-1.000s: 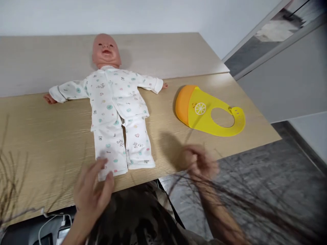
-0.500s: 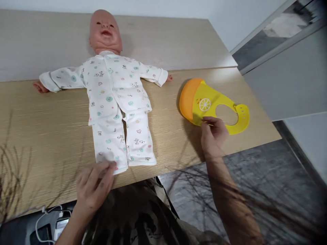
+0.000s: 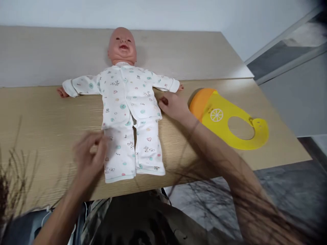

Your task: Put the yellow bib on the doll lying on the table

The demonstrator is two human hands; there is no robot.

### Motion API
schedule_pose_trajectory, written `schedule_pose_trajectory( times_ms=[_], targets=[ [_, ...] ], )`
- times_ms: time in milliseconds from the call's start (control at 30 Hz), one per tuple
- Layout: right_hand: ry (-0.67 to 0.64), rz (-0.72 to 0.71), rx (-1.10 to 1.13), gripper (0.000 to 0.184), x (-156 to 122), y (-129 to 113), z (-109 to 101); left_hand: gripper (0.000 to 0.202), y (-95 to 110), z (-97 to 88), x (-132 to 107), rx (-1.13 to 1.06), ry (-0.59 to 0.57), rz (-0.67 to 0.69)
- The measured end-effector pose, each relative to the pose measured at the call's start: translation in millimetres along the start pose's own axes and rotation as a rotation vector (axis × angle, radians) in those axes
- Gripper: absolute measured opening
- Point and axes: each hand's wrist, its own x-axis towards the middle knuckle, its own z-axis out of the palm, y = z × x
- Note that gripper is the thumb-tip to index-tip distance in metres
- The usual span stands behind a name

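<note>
1. since half a second ago my right hand (image 3: 173,106) has left the bib (image 3: 221,117) and crossed to the doll (image 3: 122,47); my left hand (image 3: 88,158) has come up from the trouser cuff to beside the leg.
2. one doll lies on its back in the middle of the table (image 3: 46,115), head away from me, arms spread wide.
3. it has a smooth, bald plastic head and wears one soft white cotton jacket (image 3: 127,95) and one pair of matching trousers (image 3: 146,149), both dotted with small teal and pink prints.
4. my right hand rests at the jacket's hem on the doll's side, thumb against the cloth; whether it pinches the cloth or only touches it, i cannot tell.
5. my left hand is blurred, fingers curled together just beside the trouser leg; i cannot tell if it has hold of anything.
6. one bib lies flat just past my right hand, apart from the doll: smooth yellow silicone, a round neck hole, a white lemon-slice print.
7. its orange end curls up into a scoop pocket; i cannot see inside it.
8. the table is pale wood with a fine straight grain.
</note>
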Motion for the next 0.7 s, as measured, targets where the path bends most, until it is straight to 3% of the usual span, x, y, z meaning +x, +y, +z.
schedule_pose_trajectory(
  times_ms=[133, 167, 333, 433, 533, 700],
  targets=[
    [-0.006, 0.077, -0.093, 0.011, 27, 3, 12, 0.022, -22, 32.8, 77, -0.160, 0.089, -0.317],
    [0.007, 0.095, -0.114, 0.013, 30, 8, 13, 0.022, -29, 38.3, 93, -0.139, 0.159, -0.341],
    [0.136, 0.139, -0.098, 0.013, 41, 34, 15, 0.019, -64, 47.9, 142, -0.022, 0.247, -0.308],
    [0.147, 0.177, -0.072, 0.010, 43, 38, 19, 0.016, -77, 46.1, 156, 0.091, 0.305, -0.239],
    [0.141, 0.186, 0.014, 0.008, 34, 28, 22, 0.026, -78, 42.0, 160, 0.207, 0.231, -0.143],
    [0.197, -0.200, 0.374, 0.028, -6, 0, 17, 0.046, -65, 37.6, 140, 0.274, 0.010, 0.086]
  ],
)
